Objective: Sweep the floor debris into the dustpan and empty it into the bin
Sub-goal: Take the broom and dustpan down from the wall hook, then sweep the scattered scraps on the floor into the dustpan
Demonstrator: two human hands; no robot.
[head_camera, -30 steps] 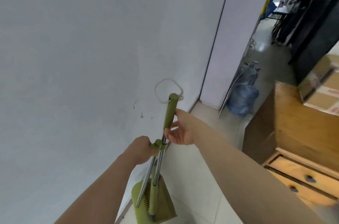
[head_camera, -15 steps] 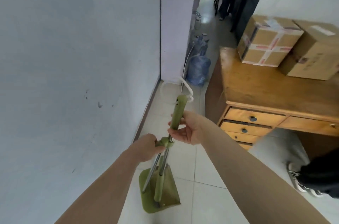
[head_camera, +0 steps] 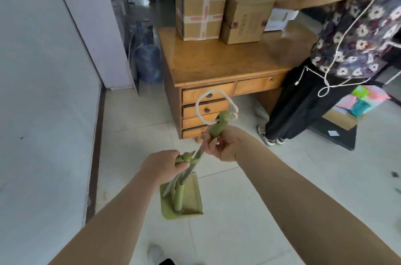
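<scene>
A green dustpan (head_camera: 191, 202) hangs just above the white tiled floor, with a green broom clipped against its metal poles. My left hand (head_camera: 161, 165) is closed around the dustpan's green handle top. My right hand (head_camera: 221, 145) grips the broom's green handle (head_camera: 219, 126), which carries a white cord loop (head_camera: 208, 102) at its end. Both hands are close together in the middle of the view. No bin shows. Small dark specks (head_camera: 393, 174) lie on the floor at the right edge.
A wooden desk (head_camera: 217, 65) with drawers stands ahead, bearing two cardboard boxes (head_camera: 200, 12). A person in a flowered shirt (head_camera: 347, 32) stands at its right side. A wall (head_camera: 43, 91) runs along my left. Blue water bottles (head_camera: 147, 63) sit by the desk's left.
My view has turned right, away from the wall toward the desk; the person came into sight. Both hands keep their hold on the broom and dustpan set.
</scene>
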